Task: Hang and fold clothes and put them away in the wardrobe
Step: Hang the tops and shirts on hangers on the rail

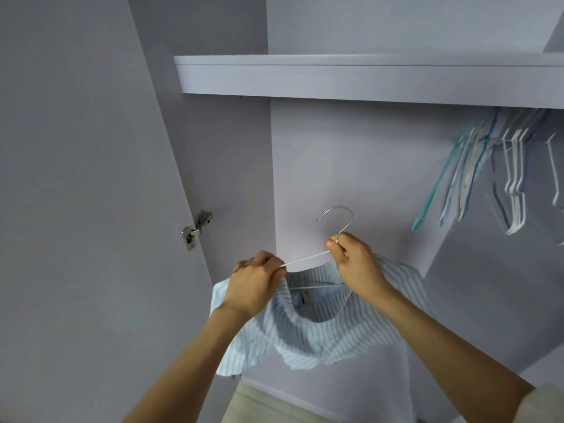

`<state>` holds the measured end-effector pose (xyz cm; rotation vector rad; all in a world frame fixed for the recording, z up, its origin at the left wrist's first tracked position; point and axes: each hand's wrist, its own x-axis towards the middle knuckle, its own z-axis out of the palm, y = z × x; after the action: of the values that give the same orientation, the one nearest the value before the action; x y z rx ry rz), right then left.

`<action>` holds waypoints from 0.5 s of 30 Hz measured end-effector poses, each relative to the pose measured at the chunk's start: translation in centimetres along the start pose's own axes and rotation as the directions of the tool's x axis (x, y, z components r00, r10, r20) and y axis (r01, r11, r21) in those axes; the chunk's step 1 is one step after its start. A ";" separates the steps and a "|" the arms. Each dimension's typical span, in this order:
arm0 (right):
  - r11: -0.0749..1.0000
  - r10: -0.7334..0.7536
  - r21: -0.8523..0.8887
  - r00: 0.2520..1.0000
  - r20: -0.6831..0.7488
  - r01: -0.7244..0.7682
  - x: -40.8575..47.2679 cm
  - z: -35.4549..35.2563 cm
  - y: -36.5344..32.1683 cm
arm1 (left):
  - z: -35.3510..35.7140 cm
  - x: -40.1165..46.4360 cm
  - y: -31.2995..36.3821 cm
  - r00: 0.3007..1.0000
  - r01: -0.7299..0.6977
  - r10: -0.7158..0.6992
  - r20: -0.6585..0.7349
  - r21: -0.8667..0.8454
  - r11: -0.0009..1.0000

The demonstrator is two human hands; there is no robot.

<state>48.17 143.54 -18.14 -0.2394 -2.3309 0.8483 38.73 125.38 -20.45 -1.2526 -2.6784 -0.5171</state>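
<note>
Wardrobe [320,154] panels in pale grey fill the view, with a shelf [366,76] across the upper part and an open door [76,178] at the left, its metal hinge [197,228] fixed at the inner edge. Empty hangers [500,172] are hung under the right end of the shelf. A blue-and-white striped shirt [320,325] is held up below the shelf, draped over a white hanger [308,258]. The shirt's shoulder and the hanger's arm are pinched by the left hand [254,283]. The hanger's neck, just below the metal hook, is pinched by the right hand [355,264].
</note>
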 end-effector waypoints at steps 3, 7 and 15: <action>0.985 0.061 0.156 0.997 0.046 -0.067 -0.4 -0.5 0.0 | -0.1 0.0 -1.3 0.995 0.003 -0.007 -0.101 -0.038 0.999; 0.978 0.146 -0.166 0.981 0.126 -0.125 -0.9 -2.2 3.5 | -0.5 -0.6 -4.2 0.985 0.013 -0.029 -0.171 -0.090 0.996; 0.804 0.157 -0.592 0.937 0.314 0.064 -1.5 -2.8 5.2 | -1.8 2.1 -6.5 0.979 0.142 -0.175 -0.105 -0.265 0.954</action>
<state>50.85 148.48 -20.59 -0.4413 -2.8945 0.1417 32.39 122.38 -19.82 -1.0216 -2.6814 -0.9590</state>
